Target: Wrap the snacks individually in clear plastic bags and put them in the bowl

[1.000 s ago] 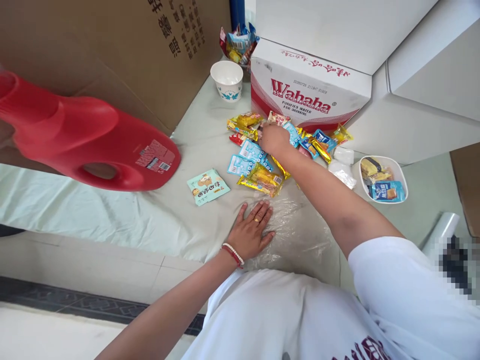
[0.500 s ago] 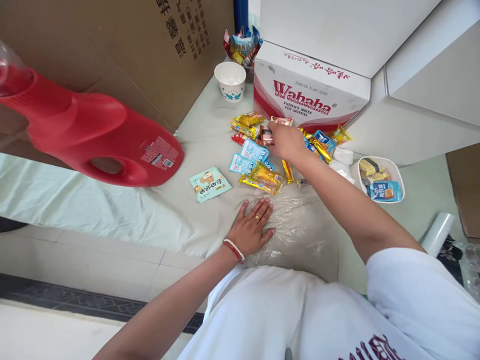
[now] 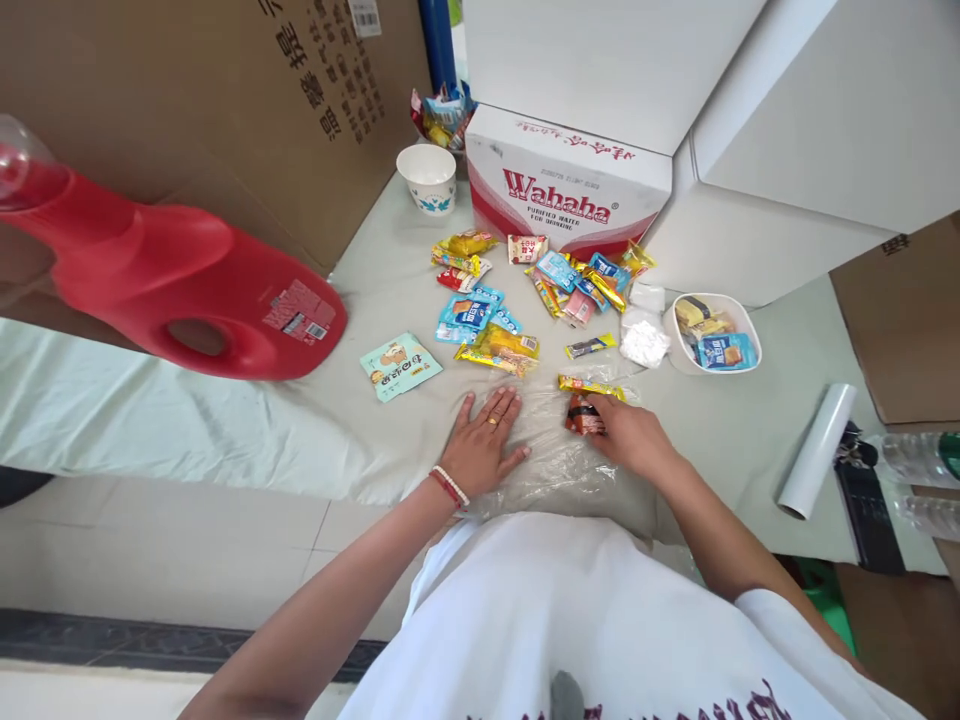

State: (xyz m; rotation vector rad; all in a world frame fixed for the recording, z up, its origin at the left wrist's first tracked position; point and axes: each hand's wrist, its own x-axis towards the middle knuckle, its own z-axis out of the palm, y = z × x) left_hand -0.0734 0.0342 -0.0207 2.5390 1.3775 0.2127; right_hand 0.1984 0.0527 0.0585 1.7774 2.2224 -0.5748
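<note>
My left hand [image 3: 482, 442] lies flat with its fingers stretched out, pressing on the edge of a clear plastic bag [image 3: 540, 450]. Over that bag, my right hand [image 3: 634, 435] pinches a small reddish-brown snack packet [image 3: 582, 414] with a dark band. A slim yellow snack packet [image 3: 589, 386] lies right beside it, touching or very near the fingers. Just beyond my left hand are yellow-wrapped snacks [image 3: 504, 345] and light-blue packets [image 3: 466, 314]. To its left rests a mint-green flat pouch [image 3: 400, 367]. A small dark-and-yellow stick packet [image 3: 589, 346] sits farther off.
Behind stand a white-and-red Wahaha carton [image 3: 566, 185], a paper cup [image 3: 427, 178] and mixed snack packets [image 3: 596, 285]. A white tub [image 3: 757, 350] holds snacks at right, near crumpled white wrapping [image 3: 645, 338] and a white roll [image 3: 817, 450]. A large red jug [image 3: 202, 280] is at left.
My right hand has come back from the snacks by the carton toward my body, bringing the reddish-brown packet over the plastic bag. My left hand stays flat. The view has shifted slightly.
</note>
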